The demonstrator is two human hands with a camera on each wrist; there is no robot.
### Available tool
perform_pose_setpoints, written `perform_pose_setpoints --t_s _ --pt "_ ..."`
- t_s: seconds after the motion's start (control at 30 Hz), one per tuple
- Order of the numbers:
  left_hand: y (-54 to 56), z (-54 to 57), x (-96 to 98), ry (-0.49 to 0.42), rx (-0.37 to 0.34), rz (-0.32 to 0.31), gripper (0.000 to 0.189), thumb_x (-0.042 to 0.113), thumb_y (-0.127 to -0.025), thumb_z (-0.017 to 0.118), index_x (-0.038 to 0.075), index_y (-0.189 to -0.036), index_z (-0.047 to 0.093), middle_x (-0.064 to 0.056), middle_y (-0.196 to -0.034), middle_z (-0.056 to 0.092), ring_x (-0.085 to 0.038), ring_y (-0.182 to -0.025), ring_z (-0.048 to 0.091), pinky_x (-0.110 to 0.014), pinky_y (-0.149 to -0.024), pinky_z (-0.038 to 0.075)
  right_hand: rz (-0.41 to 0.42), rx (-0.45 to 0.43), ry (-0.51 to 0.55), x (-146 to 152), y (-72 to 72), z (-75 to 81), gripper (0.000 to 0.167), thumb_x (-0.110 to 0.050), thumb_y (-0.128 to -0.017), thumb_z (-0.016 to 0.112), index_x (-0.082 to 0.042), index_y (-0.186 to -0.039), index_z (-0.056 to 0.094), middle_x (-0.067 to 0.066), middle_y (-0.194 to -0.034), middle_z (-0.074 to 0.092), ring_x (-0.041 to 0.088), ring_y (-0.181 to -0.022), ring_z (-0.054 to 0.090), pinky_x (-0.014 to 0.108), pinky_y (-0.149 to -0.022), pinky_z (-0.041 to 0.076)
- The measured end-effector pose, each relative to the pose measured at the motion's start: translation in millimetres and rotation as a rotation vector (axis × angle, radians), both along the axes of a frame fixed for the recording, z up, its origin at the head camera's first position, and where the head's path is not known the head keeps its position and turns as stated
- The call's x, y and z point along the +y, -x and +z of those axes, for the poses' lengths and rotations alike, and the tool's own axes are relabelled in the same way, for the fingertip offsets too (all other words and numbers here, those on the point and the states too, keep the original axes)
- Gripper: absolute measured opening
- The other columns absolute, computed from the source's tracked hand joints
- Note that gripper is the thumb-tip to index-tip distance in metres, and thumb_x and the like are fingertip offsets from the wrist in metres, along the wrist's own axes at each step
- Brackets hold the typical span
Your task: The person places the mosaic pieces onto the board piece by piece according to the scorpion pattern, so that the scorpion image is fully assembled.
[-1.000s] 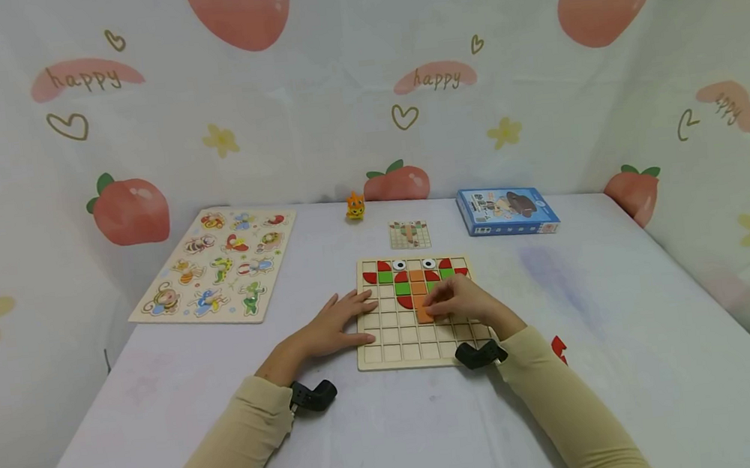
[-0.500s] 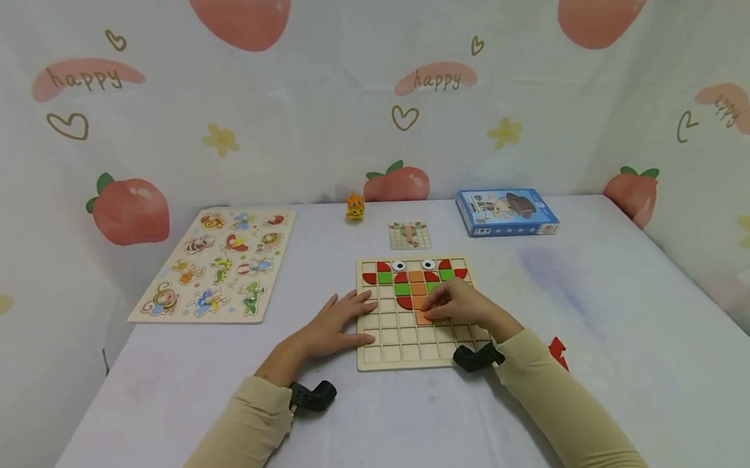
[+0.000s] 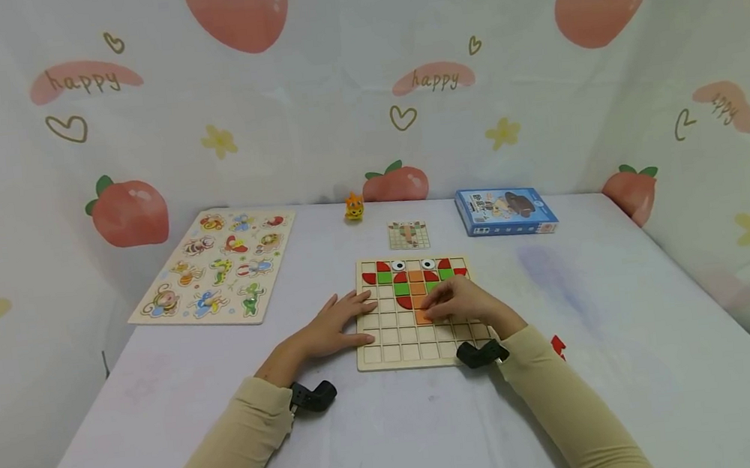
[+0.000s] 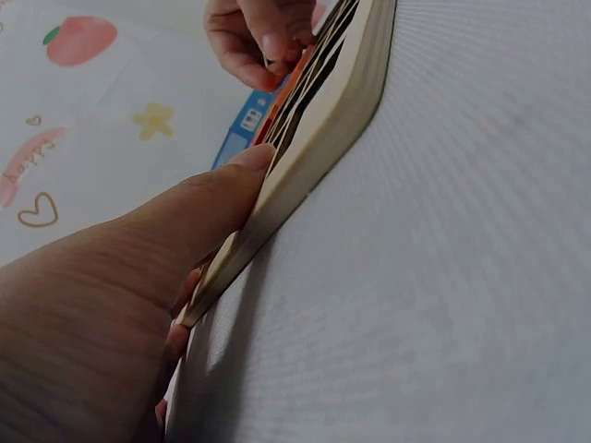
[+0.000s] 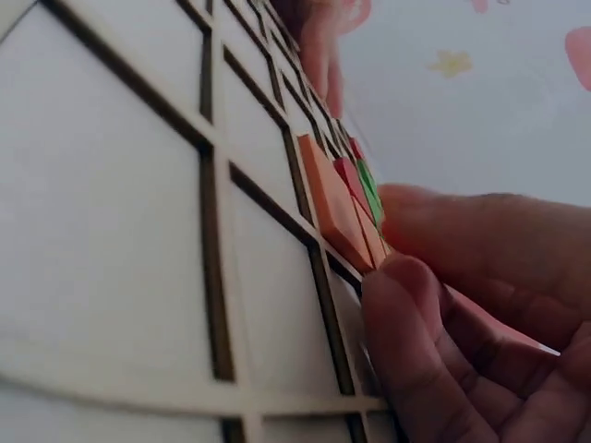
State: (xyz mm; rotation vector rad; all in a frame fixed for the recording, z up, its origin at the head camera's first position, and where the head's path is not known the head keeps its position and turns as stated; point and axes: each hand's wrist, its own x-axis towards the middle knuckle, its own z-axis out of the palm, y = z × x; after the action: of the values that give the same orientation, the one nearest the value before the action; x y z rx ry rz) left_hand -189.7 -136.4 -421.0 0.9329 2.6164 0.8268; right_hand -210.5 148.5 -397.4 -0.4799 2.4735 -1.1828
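Note:
A wooden grid board lies on the table with red, green and orange pieces and two eye pieces in its upper cells. My left hand rests at the board's left edge, fingers spread over the rim; in the left wrist view its thumb lies along that edge. My right hand has curled thumb and finger at the lowest orange square tile. In the right wrist view the fingertips are right at the side of this tile, which sits slightly raised in its cell.
A small pattern card lies behind the board, with a toy figure and a blue box farther back. An insect peg puzzle is at the left. Red pieces lie beside the right sleeve.
The lowest orange tile has gone from tilted to lying flatter in the grid column. My right fingers have shifted slightly at it; the left hand has stayed at the board's edge.

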Motion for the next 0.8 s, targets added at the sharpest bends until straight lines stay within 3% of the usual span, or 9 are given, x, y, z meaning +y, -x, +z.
perform_pose_setpoints --t_s 0.47,0.8 --pt "-1.5 -2.0 -0.2 0.0 -0.002 0.009 0.065 0.043 -0.088 0.059 0.016 -0.143 0.038 -0.006 -0.156 0.022 -0.028 -0.146 0.009 -0.052 -0.117 -0.001 -0.043 -0.107 0.086 33 -3.5 5.6 0.029 -0.022 -0.084 0.069 -0.001 -0.104 0.069 0.007 -0.101 0.07 0.011 -0.085 0.065 0.027 -0.08 0.055" --pt "1.0 -2.3 -0.1 0.026 -0.003 0.015 0.067 0.045 -0.088 0.059 0.017 -0.144 0.037 -0.003 -0.156 0.02 -0.025 -0.146 0.007 -0.05 -0.118 -0.002 -0.069 -0.09 0.023 72 -20.6 19.6 0.033 -0.02 -0.084 0.069 0.003 -0.107 0.067 0.01 -0.101 0.07 0.011 -0.084 0.061 0.025 -0.077 0.051"
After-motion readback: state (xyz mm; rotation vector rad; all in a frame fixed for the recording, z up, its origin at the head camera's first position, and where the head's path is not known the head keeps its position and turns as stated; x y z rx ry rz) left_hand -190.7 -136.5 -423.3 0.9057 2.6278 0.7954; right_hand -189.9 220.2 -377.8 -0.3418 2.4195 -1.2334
